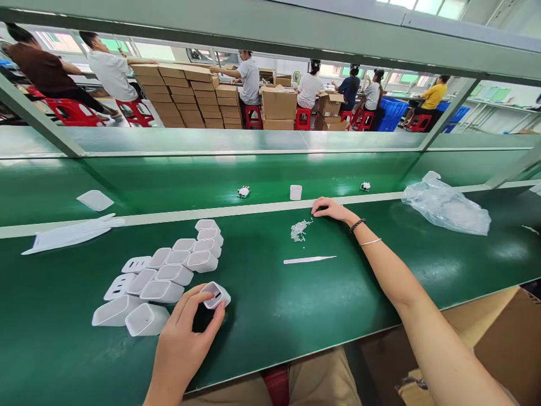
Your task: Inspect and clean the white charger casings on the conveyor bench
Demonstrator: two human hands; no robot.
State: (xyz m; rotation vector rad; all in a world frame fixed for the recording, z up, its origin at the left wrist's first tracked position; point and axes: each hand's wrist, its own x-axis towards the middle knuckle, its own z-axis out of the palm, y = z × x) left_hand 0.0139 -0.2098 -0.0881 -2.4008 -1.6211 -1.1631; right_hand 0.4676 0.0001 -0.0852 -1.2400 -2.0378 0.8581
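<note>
My left hand (190, 327) is closed around a small white plastic charger housing (222, 298), thumb on one side and fingers on the other. Its open end faces up, and a dark slot shows inside. Beside it on the left, several similar white housings (163, 291) stand in a cluster, some with slotted faces showing. My right hand (332, 208) rests near the white strip with its fingertips pinched together on the table; whatever lies between them is too small to see. Just left of those fingers is a pile of tiny clear-white pieces (299, 230). White tweezers (309, 260) lie below the pile.
Beyond the white strip, a green belt (190, 175) carries a white housing (296, 192) and two small electronic assemblies (244, 192). A clear plastic bag (448, 206) lies at right, a white cloth-like item (71, 232) at left. Co-workers and stacked cartons (186, 96) are behind.
</note>
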